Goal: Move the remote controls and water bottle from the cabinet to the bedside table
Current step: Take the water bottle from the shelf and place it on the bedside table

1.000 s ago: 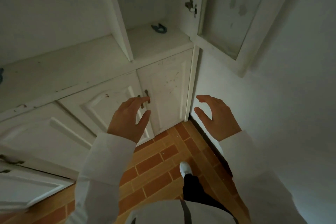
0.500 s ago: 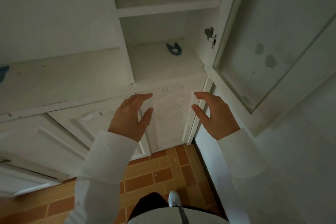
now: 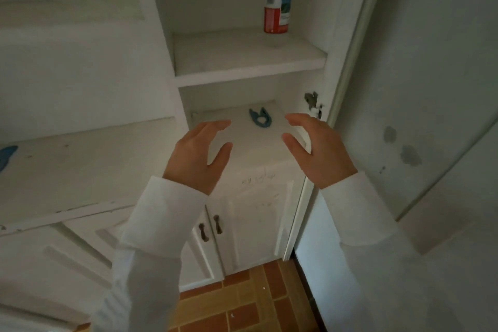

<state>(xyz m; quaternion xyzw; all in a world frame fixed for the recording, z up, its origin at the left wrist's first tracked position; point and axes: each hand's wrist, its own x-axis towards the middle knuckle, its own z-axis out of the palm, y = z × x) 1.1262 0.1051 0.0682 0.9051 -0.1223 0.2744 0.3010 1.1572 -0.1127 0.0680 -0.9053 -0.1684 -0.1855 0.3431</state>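
Reaching toward an open white cabinet [image 3: 161, 67], a person in white sleeves holds both hands up in front of its lower shelf [image 3: 237, 143], empty and apart from each other. The left hand [image 3: 198, 155] is spread wide, fingers curved and thumb out, palm turned toward the right; the right hand [image 3: 316, 151] mirrors it, fingers arched and thumb extended, gripping nothing. Neither hand touches the shelf or anything on it.

The water bottle [image 3: 277, 5] stands upright on the upper shelf [image 3: 242, 59], near that shelf's right edge and toward the back, well above both hands; its cap is cut off by the top of the frame. Its label is red at the bottom and pale above (the print is too blurred to read).

A small blue clip-like object [image 3: 260, 120] lies flat toward the back of the lower shelf, between and beyond the two hands. Another blue item [image 3: 6, 155] shows only in part at the left edge of the long ledge [image 3: 80, 167] beside the shelves.

The cabinet door [image 3: 420, 116] hangs open at the right, its hinge [image 3: 312, 102] visible just beyond the right hand. Below, two closed doors carry dark handles [image 3: 211, 228] side by side, above an orange brick-pattern floor [image 3: 242, 304].
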